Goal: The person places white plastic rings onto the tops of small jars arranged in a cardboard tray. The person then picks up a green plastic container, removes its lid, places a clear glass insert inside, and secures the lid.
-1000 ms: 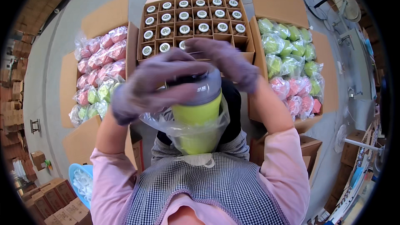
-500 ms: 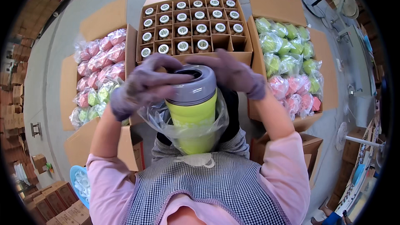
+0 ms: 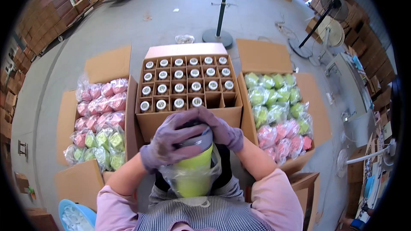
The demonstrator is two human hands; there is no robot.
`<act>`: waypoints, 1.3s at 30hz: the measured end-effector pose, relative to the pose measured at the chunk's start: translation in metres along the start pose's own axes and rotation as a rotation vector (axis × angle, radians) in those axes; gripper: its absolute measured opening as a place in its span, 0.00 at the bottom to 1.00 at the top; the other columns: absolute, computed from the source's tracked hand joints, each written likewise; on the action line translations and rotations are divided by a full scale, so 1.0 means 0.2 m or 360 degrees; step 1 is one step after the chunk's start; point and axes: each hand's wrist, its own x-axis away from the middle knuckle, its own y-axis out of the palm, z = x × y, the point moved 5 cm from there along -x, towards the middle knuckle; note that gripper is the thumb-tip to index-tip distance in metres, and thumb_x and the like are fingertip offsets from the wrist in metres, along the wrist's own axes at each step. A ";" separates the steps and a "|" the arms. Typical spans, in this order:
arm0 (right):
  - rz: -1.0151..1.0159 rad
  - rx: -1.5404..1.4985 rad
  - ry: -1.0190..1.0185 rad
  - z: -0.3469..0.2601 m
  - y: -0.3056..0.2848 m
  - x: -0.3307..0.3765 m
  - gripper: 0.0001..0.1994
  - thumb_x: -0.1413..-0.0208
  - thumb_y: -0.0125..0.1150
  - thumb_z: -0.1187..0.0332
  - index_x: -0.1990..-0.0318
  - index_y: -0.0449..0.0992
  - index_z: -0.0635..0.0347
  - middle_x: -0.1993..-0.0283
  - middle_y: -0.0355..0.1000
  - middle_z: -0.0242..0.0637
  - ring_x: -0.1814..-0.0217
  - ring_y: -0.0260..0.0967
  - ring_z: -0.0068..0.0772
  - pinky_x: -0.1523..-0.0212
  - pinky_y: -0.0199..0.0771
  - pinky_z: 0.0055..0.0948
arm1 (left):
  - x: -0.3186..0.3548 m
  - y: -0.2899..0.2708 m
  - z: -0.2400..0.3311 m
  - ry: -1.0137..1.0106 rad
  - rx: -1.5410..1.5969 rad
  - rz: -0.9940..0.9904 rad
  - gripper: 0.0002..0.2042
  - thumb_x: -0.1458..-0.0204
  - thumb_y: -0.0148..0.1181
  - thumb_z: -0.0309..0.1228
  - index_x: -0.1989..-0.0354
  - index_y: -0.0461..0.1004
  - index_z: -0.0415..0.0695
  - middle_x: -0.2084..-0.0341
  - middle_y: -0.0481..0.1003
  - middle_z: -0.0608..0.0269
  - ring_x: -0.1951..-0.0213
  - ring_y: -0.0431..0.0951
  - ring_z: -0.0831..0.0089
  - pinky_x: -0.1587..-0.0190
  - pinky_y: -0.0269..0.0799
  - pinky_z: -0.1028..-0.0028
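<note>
We have only one view here, from a wide fisheye camera worn on the head, looking steeply down past our own chest and forearms. Our gloved hands [image 3: 188,139] sit very near the lens, low in the middle of the frame. Beyond them the view faces forward across the divided carton [image 3: 187,86] and out over the concrete floor [image 3: 141,21]. Straight edges bow toward the dark circular rim.

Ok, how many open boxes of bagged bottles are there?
2: a left box and a right box, either side of the divider box. Others may be hidden outside the view.
</note>
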 end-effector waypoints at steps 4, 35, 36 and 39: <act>-0.0003 -0.0281 0.0341 -0.07 0.07 -0.01 0.40 0.32 0.29 0.37 0.29 0.56 0.64 0.31 0.61 0.42 0.29 0.58 0.33 0.28 0.54 0.33 | 0.21 -0.04 -0.24 -0.0475 0.0574 -0.0148 0.21 0.46 0.61 0.32 0.43 0.76 0.41 0.45 0.72 0.47 0.39 0.69 0.55 0.34 0.61 0.58; 0.0246 -0.0296 0.0341 -0.06 0.16 -0.03 0.38 0.30 0.29 0.40 0.38 0.68 0.70 0.37 0.67 0.43 0.34 0.63 0.32 0.30 0.56 0.30 | 0.29 0.00 -0.33 -0.0298 0.0945 0.0072 0.17 0.41 0.60 0.34 0.47 0.77 0.39 0.44 0.72 0.52 0.38 0.67 0.60 0.36 0.62 0.62; 0.0333 0.0051 0.0254 -0.08 0.18 0.00 0.39 0.31 0.29 0.39 0.38 0.67 0.70 0.37 0.68 0.44 0.35 0.64 0.32 0.31 0.58 0.31 | 0.30 -0.02 -0.35 -0.0271 0.1062 0.0066 0.17 0.41 0.60 0.35 0.47 0.77 0.39 0.44 0.73 0.52 0.38 0.68 0.60 0.36 0.62 0.62; 0.0507 -0.0006 0.0398 -0.14 0.13 0.08 0.39 0.31 0.31 0.38 0.36 0.66 0.69 0.37 0.69 0.43 0.35 0.65 0.34 0.33 0.61 0.34 | 0.32 -0.08 -0.41 -0.0378 0.0861 0.0078 0.19 0.39 0.58 0.35 0.44 0.75 0.38 0.46 0.74 0.52 0.40 0.71 0.61 0.38 0.65 0.64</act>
